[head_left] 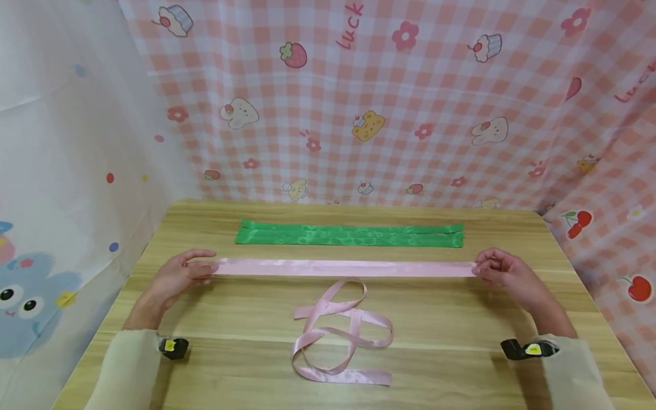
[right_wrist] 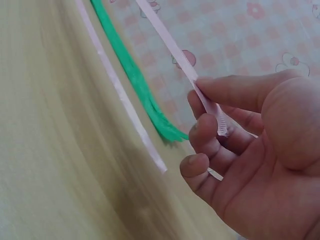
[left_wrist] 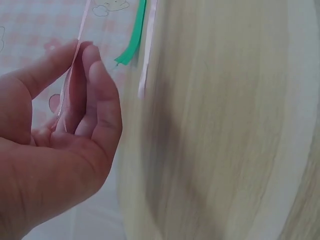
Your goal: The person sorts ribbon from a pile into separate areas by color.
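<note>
A pink satin ribbon stretches straight across between both hands. My left hand pinches its left end between thumb and fingers. At the other end, my right hand pinches the ribbon, and a short frayed tip sticks out past the fingers in the right wrist view. Both wrist views show this ribbon raised above the table. Below it, a second straight pink strip lies on the wood, mostly hidden behind the held ribbon in the head view. Just beyond lie green ribbon strips, side by side.
A loose, looping length of pink ribbon lies on the wooden table nearer the body, between the forearms. Behind the table hangs a pink checked curtain, and a white patterned cloth hangs at the left.
</note>
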Demonstrator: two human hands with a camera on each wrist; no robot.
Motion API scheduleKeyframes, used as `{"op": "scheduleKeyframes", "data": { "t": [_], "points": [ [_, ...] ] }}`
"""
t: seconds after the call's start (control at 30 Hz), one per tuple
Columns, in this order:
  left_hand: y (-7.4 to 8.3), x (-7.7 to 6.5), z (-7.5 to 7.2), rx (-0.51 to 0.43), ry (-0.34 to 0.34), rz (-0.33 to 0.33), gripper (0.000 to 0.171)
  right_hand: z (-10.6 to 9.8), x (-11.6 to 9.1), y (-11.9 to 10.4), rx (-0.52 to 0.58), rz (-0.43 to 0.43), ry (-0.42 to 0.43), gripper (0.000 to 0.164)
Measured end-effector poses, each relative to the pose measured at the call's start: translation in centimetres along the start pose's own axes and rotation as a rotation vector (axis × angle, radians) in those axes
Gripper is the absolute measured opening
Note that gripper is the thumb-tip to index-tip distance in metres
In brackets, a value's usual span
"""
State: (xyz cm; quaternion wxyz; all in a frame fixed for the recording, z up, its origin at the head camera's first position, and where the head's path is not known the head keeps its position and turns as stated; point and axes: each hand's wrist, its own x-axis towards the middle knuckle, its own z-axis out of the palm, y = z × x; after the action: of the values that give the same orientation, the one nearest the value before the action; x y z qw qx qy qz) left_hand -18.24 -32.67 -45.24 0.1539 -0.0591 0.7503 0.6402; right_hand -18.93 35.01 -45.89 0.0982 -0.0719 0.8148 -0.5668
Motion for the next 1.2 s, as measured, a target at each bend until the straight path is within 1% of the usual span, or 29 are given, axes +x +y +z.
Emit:
{"op": "scheduleKeyframes", "data": {
  "t": [0.1,0.17,0.33,0.4,0.53,0.77,0.9,0.97,1.07,1.2],
  "points": [
    [-0.2,0.1,0.0,0.008,0.037,0.000,0.054,0.3,0.1,0.2,-0.014,0.025,0.050,0.016],
    [-0.2,0.1,-0.1,0.013,0.045,0.002,0.056,0.4,0.2,0.2,-0.006,0.032,0.074,0.016],
    [-0.5,0.2,-0.3,-0.001,0.052,0.003,0.054,0.4,0.3,0.5,0.020,0.036,0.127,0.013],
    [-0.6,0.3,-0.4,-0.005,0.063,0.005,0.053,0.3,0.3,0.7,0.018,0.041,0.157,0.011],
    [-0.8,0.4,-0.4,0.007,0.093,0.012,0.053,0.3,0.5,1.2,0.036,0.065,0.209,0.013],
    [-1.1,0.8,-0.4,0.029,0.110,0.003,0.051,0.6,0.5,2.2,0.112,0.119,0.263,0.015],
    [-1.4,1.2,-0.3,0.052,0.135,0.010,0.054,1.0,0.7,2.7,0.121,0.130,0.283,0.016],
    [-1.6,1.3,-0.3,0.065,0.143,0.012,0.055,1.1,0.8,3.1,0.105,0.153,0.289,0.018],
    [-2.0,1.5,-0.5,0.079,0.148,-0.005,0.058,1.2,0.8,3.4,0.071,0.190,0.296,0.023],
    [-2.5,1.7,-0.7,0.138,0.172,-0.036,0.062,1.4,1.1,3.7,0.000,0.199,0.317,0.026]
  ]
}}
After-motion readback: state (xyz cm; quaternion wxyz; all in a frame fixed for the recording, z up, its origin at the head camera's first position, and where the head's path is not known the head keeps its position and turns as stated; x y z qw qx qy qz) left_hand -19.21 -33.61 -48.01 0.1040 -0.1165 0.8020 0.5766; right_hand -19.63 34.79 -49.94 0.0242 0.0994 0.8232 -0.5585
